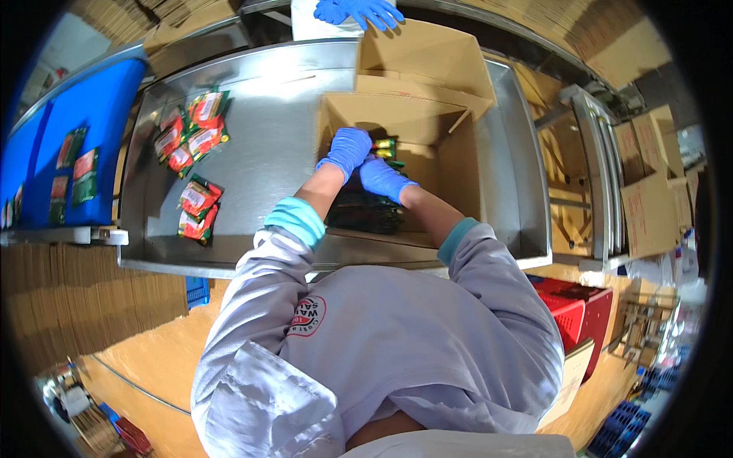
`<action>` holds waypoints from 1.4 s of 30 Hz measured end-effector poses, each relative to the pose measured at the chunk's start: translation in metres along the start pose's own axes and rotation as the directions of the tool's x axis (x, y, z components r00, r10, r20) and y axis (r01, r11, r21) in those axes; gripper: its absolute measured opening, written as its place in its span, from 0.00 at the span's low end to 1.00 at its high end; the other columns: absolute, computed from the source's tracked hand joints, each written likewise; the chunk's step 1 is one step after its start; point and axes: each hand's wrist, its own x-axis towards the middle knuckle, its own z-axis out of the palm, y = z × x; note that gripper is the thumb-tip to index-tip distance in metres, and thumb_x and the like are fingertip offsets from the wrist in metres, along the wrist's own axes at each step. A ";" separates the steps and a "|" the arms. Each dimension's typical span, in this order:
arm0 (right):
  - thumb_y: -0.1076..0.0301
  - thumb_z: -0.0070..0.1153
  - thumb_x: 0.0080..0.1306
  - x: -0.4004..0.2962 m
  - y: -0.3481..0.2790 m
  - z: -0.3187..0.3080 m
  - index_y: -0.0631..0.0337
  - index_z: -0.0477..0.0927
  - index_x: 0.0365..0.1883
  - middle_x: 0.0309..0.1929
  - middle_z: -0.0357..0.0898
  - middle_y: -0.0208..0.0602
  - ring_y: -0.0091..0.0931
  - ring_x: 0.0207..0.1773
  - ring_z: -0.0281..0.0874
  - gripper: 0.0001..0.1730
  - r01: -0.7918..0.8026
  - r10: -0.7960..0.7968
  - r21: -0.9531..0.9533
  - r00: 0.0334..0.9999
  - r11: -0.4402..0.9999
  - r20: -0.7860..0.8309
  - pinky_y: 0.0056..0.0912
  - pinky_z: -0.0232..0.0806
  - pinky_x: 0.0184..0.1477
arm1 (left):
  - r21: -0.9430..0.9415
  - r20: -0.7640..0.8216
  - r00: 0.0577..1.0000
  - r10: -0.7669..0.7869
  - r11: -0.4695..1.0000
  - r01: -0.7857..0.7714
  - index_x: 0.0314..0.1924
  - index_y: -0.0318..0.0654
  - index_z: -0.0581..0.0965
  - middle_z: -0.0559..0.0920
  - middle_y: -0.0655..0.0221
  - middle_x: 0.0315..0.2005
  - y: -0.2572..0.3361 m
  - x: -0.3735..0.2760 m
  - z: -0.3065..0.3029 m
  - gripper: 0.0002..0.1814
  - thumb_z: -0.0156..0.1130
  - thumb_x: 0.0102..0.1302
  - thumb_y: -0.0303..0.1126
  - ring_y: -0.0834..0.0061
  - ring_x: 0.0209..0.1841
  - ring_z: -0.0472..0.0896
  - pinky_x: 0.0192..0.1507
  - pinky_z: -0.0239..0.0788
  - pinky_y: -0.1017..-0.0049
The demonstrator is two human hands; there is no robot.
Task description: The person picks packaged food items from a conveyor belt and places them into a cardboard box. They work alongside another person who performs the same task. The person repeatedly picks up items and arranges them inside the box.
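Note:
Both my hands wear blue gloves and reach into an open cardboard box on a steel table. My left hand is at the box's left part, its fingers bent down and mostly hidden. Close beside it, touching or nearly so, my right hand rests over the packets. Dark green packets lie in rows in the box, and a packet with yellow and red shows just beyond my hands. Whether either hand grips a packet cannot be seen. Red and green packets lie in loose piles at the table's left.
Another open cardboard box stands behind the first. Across the table is a co-worker with blue-gloved hands. A blue conveyor belt carries packets at the left; a roller track is at the right. Red crates stand lower right.

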 end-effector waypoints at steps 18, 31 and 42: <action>0.70 0.55 0.54 0.089 -0.057 -0.161 0.65 0.75 0.24 0.21 0.74 0.36 0.19 0.25 0.70 0.06 0.387 -0.156 0.486 0.880 0.784 -0.449 0.25 0.64 0.30 | -0.771 -0.004 0.723 -0.691 0.463 0.438 0.38 0.41 0.79 0.80 0.62 0.33 -0.151 -0.321 0.060 0.09 0.57 0.56 0.29 0.70 0.36 0.79 0.38 0.69 0.75; 0.52 0.65 0.40 0.312 -0.167 0.090 0.62 0.66 0.49 0.44 0.71 0.52 0.41 0.45 0.71 0.40 -0.061 0.038 0.308 0.996 0.950 0.080 0.40 0.62 0.50 | -0.809 0.201 0.626 -0.753 0.232 0.540 0.37 0.44 0.79 0.79 0.59 0.30 -0.237 -0.451 0.085 0.10 0.56 0.54 0.31 0.62 0.33 0.78 0.38 0.69 0.71; 0.57 0.71 0.28 0.300 -0.200 0.039 0.46 0.61 0.55 0.54 0.60 0.36 0.36 0.58 0.58 0.52 -0.020 0.133 -0.428 0.963 0.903 0.235 0.43 0.64 0.48 | -0.836 -0.033 0.481 -0.876 0.288 0.467 0.52 0.42 0.69 0.72 0.55 0.46 -0.345 -0.400 0.128 0.30 0.66 0.45 0.31 0.60 0.47 0.71 0.49 0.63 0.71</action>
